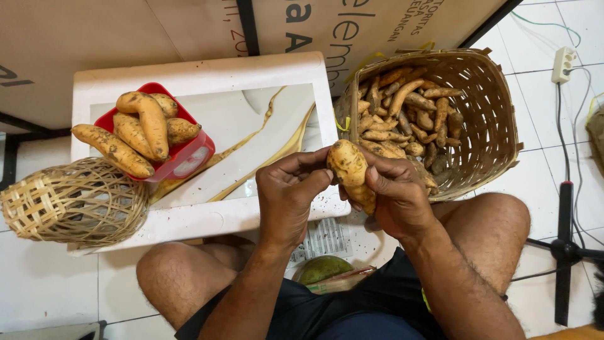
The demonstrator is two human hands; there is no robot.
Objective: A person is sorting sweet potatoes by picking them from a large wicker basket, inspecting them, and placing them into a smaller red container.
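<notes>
In the head view, the person is sitting cross-legged on the tiled floor (44, 277), looking down at both hands in front of a low white tabletop (207, 217). The left hand (286, 195) and the right hand (396, 192) are together grasping one sweet potato (349, 170), which is sitting just above the near edge of the tabletop. The left fingers are curling against its left side, with the thumb pressing toward its upper end; the right hand is cupping it from behind and below. Both hands are closed on it, neither one released.

On the left of the tabletop, a red scale (185, 157) is carrying a red tray heaped with weighed sweet potatoes (141, 129), about five of them, one jutting out over the tray's left edge. Just beside the tabletop's left corner, a small woven basket (69, 201) is lying tipped on its side. To the right, touching the tabletop's far corner, a large woven basket (497, 119) is holding many more, smaller unsorted sweet potatoes (409, 113).

Judging by how things lie, the work seems to be only partly along: a few tubers are sitting on the scale, one is in hand, and the large basket is well stocked.

A power strip (564, 64) and a stand's black legs (564, 249) are lying at the right.
</notes>
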